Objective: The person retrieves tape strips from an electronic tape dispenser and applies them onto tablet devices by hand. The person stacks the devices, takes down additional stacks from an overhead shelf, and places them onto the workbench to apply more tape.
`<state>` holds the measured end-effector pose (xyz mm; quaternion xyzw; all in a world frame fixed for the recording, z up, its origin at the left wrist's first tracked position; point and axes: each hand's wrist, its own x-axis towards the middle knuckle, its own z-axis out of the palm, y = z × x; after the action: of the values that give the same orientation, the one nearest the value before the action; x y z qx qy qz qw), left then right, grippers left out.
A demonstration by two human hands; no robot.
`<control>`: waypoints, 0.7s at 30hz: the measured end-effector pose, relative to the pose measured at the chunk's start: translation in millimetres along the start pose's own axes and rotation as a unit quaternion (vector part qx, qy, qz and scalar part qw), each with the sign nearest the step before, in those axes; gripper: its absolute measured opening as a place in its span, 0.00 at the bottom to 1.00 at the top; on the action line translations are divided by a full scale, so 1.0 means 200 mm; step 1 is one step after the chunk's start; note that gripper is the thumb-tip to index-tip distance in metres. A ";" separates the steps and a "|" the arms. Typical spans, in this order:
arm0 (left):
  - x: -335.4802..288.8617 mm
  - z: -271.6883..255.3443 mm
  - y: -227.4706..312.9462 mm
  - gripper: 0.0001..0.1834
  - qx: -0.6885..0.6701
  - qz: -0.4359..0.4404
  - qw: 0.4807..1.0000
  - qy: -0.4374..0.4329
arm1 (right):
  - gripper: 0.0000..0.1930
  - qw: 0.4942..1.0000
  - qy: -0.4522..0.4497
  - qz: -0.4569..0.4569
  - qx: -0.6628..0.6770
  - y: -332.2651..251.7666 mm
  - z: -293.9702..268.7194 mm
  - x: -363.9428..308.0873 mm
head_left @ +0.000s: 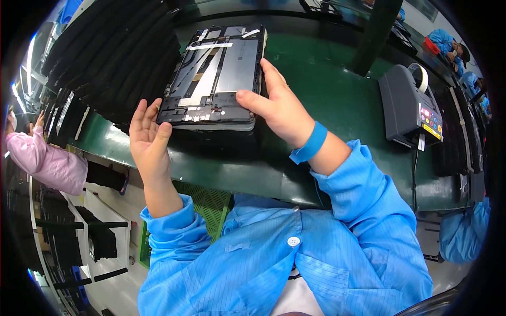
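Note:
An opened tablet with its inner parts bare lies in front of me, on top of what looks like a stack of similar flat units. Silver plates, dark cables and strips of white tape show inside its black frame. My right hand grips its right edge, thumb pressed on the near right corner and fingers along the side. At the near left corner, my left hand holds the edge between thumb and fingers. A blue band circles my right wrist.
Black ridged racks or trays stand at the left of the green bench. A grey tape dispenser sits at the right, near a dark green post. Below the bench is a green crate. Other people work around.

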<state>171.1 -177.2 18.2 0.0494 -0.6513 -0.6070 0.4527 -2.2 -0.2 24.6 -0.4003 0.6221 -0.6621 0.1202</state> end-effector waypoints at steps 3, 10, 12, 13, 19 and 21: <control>-0.02 0.04 0.01 0.32 0.011 -0.002 1.000 0.027 | 0.50 1.000 -0.027 0.009 0.006 -0.01 -0.07 -0.03; -0.23 0.32 0.16 0.23 0.253 0.264 0.931 0.016 | 0.31 0.988 -0.042 -0.041 -0.142 -0.30 -0.40 -0.54; -0.30 0.45 0.20 0.18 0.204 0.279 0.932 -0.110 | 0.24 0.987 0.004 -0.082 -0.135 -0.36 -0.53 -0.70; -0.31 0.52 0.26 0.14 0.191 0.285 0.922 -0.181 | 0.24 0.985 0.022 -0.077 -0.153 -0.39 -0.61 -0.76; -0.34 0.90 0.24 0.10 0.147 0.335 0.869 -0.333 | 0.07 0.942 0.292 0.003 -0.163 -0.45 -0.95 -1.14; -0.33 0.99 0.23 0.10 0.120 0.324 0.854 -0.389 | 0.05 0.912 0.370 0.022 -0.179 -0.45 -1.06 -1.23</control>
<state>103.1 23.6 50.6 -0.3506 -0.8211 -0.3126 0.3243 44.5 332.4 33.5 -0.1277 0.7388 -0.6375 -0.1771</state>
